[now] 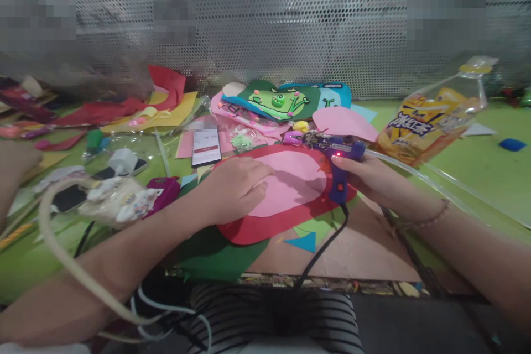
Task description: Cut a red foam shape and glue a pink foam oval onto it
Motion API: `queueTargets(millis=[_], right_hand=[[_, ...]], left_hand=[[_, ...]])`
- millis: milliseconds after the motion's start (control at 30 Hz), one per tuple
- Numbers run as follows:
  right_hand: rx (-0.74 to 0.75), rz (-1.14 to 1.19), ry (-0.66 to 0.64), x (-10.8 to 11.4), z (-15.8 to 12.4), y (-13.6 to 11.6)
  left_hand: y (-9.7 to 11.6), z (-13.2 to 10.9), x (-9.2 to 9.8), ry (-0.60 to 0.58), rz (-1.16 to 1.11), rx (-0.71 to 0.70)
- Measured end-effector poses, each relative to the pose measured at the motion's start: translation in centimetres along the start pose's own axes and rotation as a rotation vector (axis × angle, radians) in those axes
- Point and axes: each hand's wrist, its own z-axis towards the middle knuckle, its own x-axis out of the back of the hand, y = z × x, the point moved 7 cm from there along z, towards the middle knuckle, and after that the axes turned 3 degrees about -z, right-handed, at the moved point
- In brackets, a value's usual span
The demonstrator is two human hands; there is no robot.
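Note:
My left hand (pixel 238 188) lies on a pink oval sheet (pixel 286 182), its fingers resting apart on the surface. Beneath the pink oval is a larger red foam-like oval (pixel 244 229), with dark green sheet (pixel 215 257) showing below it. In my right hand (pixel 365 174) is a blue-purple hot glue gun (pixel 338 180) with a small red light glowing. Its black cord hangs from the handle toward the table edge, and a long clear glue stick (pixel 394 163) sticks out behind it. The gun's nozzle end, among cluttered scraps, is hard to make out.
Behind the ovals lies a green, blue and pink decorated craft piece (pixel 277 100). A phone (pixel 206 146) is on the left, near a cream pouch (pixel 120 199) and white charger (pixel 123 161). A clear bottle (pixel 440 105) stands right. A perforated metal panel (pixel 265 22) rises behind.

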Motion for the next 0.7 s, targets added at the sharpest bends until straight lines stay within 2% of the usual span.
queueTargets(millis=[267, 500, 700], right_hand=[[0.026, -0.049, -0.007, 0.0, 0.0, -0.2], [0.015, -0.020, 0.003, 0.0, 0.0, -0.1], [0.045, 0.056, 0.095, 0.1, -0.4, -0.9]], left_hand=[[0.8, 0.0, 0.3, 0.041, -0.029, -0.095], [1.4, -0.1, 0.2, 0.010, -0.016, -0.127], [0.2, 0.0, -0.8, -0.053, 0.099, -0.078]])
